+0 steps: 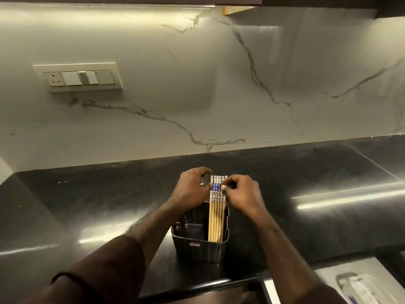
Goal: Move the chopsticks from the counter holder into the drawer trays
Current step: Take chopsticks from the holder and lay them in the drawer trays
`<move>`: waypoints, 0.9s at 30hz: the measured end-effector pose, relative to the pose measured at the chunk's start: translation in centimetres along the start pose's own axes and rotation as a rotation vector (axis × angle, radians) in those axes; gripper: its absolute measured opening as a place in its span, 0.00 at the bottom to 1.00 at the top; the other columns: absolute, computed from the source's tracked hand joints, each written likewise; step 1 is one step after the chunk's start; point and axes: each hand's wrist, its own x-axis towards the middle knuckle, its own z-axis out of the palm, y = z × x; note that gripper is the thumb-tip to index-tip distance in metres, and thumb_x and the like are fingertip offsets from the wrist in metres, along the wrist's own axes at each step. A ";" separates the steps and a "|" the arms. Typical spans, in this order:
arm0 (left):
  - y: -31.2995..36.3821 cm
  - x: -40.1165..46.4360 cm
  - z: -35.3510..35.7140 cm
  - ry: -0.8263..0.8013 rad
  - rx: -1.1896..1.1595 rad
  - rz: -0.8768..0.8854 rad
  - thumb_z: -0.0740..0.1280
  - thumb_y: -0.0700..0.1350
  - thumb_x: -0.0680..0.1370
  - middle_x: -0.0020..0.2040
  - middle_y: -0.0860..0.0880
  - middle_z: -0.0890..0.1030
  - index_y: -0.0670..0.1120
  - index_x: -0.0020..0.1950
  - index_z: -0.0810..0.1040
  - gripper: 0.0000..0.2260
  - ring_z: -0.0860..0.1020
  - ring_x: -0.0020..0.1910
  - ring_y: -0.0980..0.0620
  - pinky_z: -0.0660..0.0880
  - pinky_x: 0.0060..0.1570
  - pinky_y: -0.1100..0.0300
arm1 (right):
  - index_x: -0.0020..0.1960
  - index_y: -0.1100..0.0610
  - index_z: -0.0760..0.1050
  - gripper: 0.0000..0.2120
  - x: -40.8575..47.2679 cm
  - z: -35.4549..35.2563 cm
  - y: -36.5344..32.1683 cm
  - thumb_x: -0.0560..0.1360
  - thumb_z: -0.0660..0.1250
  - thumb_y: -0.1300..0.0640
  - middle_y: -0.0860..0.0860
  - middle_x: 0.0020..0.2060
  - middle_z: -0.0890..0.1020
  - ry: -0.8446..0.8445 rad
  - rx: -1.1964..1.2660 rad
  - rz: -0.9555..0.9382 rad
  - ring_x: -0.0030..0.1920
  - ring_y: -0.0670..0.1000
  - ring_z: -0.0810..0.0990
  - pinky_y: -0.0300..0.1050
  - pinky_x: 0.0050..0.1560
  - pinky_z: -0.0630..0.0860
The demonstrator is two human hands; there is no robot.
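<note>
A black counter (109, 200) runs below a marbled wall, and a dark holder (198, 245) stands on it near its front edge. A row of chopsticks (217, 216) stands upright in the holder's right side, tops rising above its rim. Above the holder, the left hand (192, 187) and right hand (240, 193) pinch the chopstick tops from either side.

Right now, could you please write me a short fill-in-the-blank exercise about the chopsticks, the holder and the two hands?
1. The chopsticks stand in the ____ compartment of the black holder.
2. The left hand and right hand grip the chopsticks at their ____ ends.
3. The holder stands on the ____ counter.
4. The switch panel is mounted on the ____ wall.

Missing words: right; top; black; marble
</note>
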 end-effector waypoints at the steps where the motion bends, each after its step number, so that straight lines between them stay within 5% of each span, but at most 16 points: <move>1: -0.1 0.9 0.3 -0.014 0.004 -0.010 0.69 0.42 0.76 0.67 0.48 0.76 0.49 0.71 0.71 0.23 0.75 0.63 0.51 0.74 0.64 0.53 | 0.54 0.50 0.78 0.08 0.5 0.1 0.1 0.76 0.68 0.58 0.44 0.42 0.81 -0.004 -0.010 0.011 0.41 0.42 0.81 0.36 0.37 0.78; 4: -0.7 2.9 1.1 -0.083 0.006 -0.020 0.68 0.41 0.77 0.69 0.48 0.74 0.50 0.72 0.69 0.23 0.73 0.67 0.49 0.73 0.66 0.47 | 0.55 0.49 0.78 0.08 1.5 0.8 0.3 0.77 0.68 0.57 0.44 0.43 0.80 -0.049 -0.025 0.039 0.41 0.41 0.81 0.34 0.36 0.76; 8: -2.0 4.5 1.9 -0.129 -0.005 0.038 0.67 0.41 0.78 0.59 0.48 0.82 0.49 0.69 0.75 0.18 0.80 0.44 0.61 0.78 0.45 0.69 | 0.54 0.48 0.79 0.07 1.8 1.8 0.7 0.77 0.68 0.56 0.43 0.41 0.81 -0.051 -0.058 0.107 0.40 0.42 0.81 0.35 0.39 0.77; 15: -3.4 4.9 2.4 -0.075 -0.063 0.060 0.71 0.42 0.76 0.53 0.50 0.85 0.47 0.59 0.82 0.12 0.80 0.43 0.66 0.73 0.41 0.79 | 0.51 0.47 0.79 0.05 1.5 3.2 0.9 0.76 0.69 0.55 0.42 0.38 0.80 -0.002 -0.086 0.177 0.38 0.40 0.80 0.33 0.36 0.74; 21: -3.9 5.0 1.4 -0.052 -0.079 0.075 0.74 0.42 0.73 0.50 0.50 0.86 0.46 0.54 0.85 0.09 0.79 0.39 0.68 0.75 0.42 0.78 | 0.53 0.48 0.80 0.07 1.3 3.6 0.7 0.76 0.70 0.53 0.42 0.41 0.81 0.003 -0.093 0.192 0.42 0.41 0.80 0.39 0.45 0.78; 27: -2.4 4.4 -0.7 -0.122 -0.055 0.118 0.75 0.41 0.72 0.48 0.51 0.87 0.46 0.50 0.86 0.08 0.81 0.40 0.66 0.77 0.43 0.74 | 0.58 0.49 0.79 0.10 1.0 3.6 0.1 0.77 0.68 0.53 0.43 0.42 0.81 -0.062 -0.087 0.137 0.41 0.42 0.81 0.39 0.45 0.80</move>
